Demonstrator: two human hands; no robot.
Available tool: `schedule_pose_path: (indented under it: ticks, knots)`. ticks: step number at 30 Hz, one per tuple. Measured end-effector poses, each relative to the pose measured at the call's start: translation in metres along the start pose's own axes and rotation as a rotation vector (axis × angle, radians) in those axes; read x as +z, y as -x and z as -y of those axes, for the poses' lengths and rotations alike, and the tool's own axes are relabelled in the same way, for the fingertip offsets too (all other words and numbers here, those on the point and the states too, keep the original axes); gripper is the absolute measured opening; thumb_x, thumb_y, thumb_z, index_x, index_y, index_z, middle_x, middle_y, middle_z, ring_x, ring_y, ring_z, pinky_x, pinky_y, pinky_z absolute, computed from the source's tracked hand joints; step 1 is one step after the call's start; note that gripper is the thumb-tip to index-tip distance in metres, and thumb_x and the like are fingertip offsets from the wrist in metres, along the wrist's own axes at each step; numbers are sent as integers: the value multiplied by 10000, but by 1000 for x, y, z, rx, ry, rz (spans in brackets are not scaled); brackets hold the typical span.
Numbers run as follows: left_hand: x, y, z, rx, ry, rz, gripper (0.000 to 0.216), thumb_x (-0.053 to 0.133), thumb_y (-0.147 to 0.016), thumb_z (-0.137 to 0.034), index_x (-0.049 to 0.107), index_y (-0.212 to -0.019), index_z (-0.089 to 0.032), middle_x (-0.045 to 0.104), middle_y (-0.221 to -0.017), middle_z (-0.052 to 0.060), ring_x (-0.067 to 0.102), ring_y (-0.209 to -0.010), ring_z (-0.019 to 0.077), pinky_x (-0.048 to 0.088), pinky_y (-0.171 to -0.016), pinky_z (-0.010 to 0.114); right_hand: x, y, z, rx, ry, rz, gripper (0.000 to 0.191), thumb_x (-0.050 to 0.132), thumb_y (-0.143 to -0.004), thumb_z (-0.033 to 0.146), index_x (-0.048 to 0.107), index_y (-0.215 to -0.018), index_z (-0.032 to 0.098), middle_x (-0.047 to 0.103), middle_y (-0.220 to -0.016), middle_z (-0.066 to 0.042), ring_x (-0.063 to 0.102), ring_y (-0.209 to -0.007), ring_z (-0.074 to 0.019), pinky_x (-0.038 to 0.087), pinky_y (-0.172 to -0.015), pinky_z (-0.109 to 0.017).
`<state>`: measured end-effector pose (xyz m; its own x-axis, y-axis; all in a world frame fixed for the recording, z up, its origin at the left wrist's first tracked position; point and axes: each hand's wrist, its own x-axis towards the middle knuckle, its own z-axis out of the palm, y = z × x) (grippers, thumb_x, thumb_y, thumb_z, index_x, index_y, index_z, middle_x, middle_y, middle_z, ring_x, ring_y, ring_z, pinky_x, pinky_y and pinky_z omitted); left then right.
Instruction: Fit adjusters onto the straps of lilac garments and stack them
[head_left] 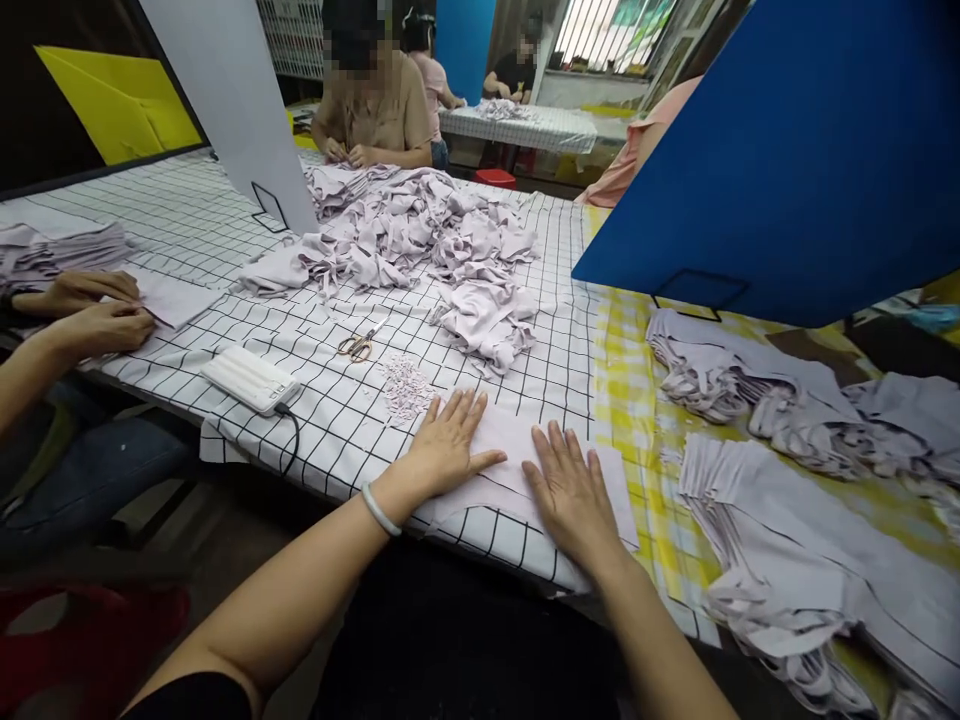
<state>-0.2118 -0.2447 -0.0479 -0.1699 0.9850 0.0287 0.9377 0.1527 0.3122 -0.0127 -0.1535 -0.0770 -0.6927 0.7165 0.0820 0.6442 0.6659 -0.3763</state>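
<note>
A flat piece of pale lilac cloth (499, 492) lies before me at the table's front edge. My left hand (444, 445) rests palm down on its left part, fingers spread. Farther right, my right hand (566, 492) also presses flat on the cloth, its fingers stretched forward. Just beyond my left hand sits a small heap of cut fabric scraps (405, 388). A pair of scissors (360, 345) lies behind that heap, blades pointing away to the right. Both hands are empty apart from touching the cloth.
A white power bank (250, 378) with a black cable is left of the scraps. Crumpled cloth pieces (420, 225) cover the table's middle. Stacked pieces (795, 540) lie at right below a blue divider (780, 170). A co-worker's hands (105, 312) handle cloth at left; other people sit behind.
</note>
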Motion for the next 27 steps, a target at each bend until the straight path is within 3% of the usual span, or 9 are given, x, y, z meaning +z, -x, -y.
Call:
schedule_pose_path:
  ticks: [3, 6, 9, 12, 15, 18, 20, 24, 27]
  knots:
    - [1, -2, 1, -67, 1, -11, 896, 386, -908, -738, 204, -1586, -181, 190, -1653, 154, 140, -1536, 332, 102, -1232, 607, -12, 5, 5, -17, -5, -122, 669, 387, -982, 547, 245, -1579, 282, 236, -1655, -110, 138, -1531, -373, 129, -1157, -723]
    - [-9, -2, 2, -64, 56, -113, 858, 470, -908, -688, 187, -1587, -247, 182, -1661, 136, 110, -1540, 343, 66, -1220, 643, -44, 14, 16, 4, -65, -519, 763, 510, -945, 493, 187, -1589, 244, 183, -1653, -149, 3, -1532, -422, 139, -1123, -761]
    - [-28, 2, 1, -49, 133, -336, 803, 492, -949, -588, 126, -1589, -272, 135, -1671, 136, 35, -1544, 355, 3, -1196, 677, -79, 44, 17, 72, -240, -768, 609, 594, -916, 402, 423, -1473, 226, 424, -1506, -174, 278, -1469, -415, 314, -1119, -649]
    - [-37, 3, -13, 38, 218, -380, 737, 504, -981, -449, 128, -1584, -256, 134, -1669, 149, 17, -1544, 358, 14, -1198, 673, -93, 95, 10, 203, -465, -452, 200, 591, -926, 379, 696, -1031, 245, 703, -1036, -94, 661, -1038, -294, 524, -941, -465]
    - [-21, 7, -44, 239, 311, -267, 628, 490, -985, -298, 231, -1552, -225, 251, -1634, 164, 116, -1537, 346, 127, -1215, 642, -69, 146, 1, 468, -615, -43, 256, 620, -886, 465, 709, -859, 227, 732, -866, -65, 692, -855, -252, 565, -839, -415]
    - [12, 19, -77, 465, 402, -162, 475, 437, -971, -162, 411, -1444, -175, 463, -1510, 179, 336, -1471, 320, 302, -1185, 601, -30, 169, -1, 667, -759, -11, 422, 687, -794, 545, 699, -1073, 228, 713, -1168, -104, 640, -1138, -304, 490, -1013, -490]
    - [30, 27, -92, 566, 469, -137, 387, 428, -951, -111, 521, -1326, -132, 575, -1386, 192, 495, -1359, 300, 420, -1127, 560, -11, 166, 2, 669, -927, -9, 484, 699, -785, 547, 667, -1165, 248, 664, -1287, -93, 562, -1270, -302, 426, -1088, -489]
    - [44, 41, -98, 607, 561, -121, 275, 466, -915, -84, 618, -1144, -85, 652, -1202, 202, 635, -1151, 265, 573, -976, 455, -10, 153, 13, 561, -1213, 34, 334, 626, -869, 507, 673, -1046, 229, 712, -1113, -61, 617, -1147, -266, 451, -1052, -445]
    - [39, 46, -97, 609, 575, -102, 292, 490, -903, -90, 618, -1165, -108, 635, -1221, 187, 620, -1168, 265, 576, -972, 463, -28, 160, 16, 525, -1082, 47, 281, 591, -900, 489, 656, -906, 215, 706, -953, -44, 648, -981, -239, 465, -1023, -455]
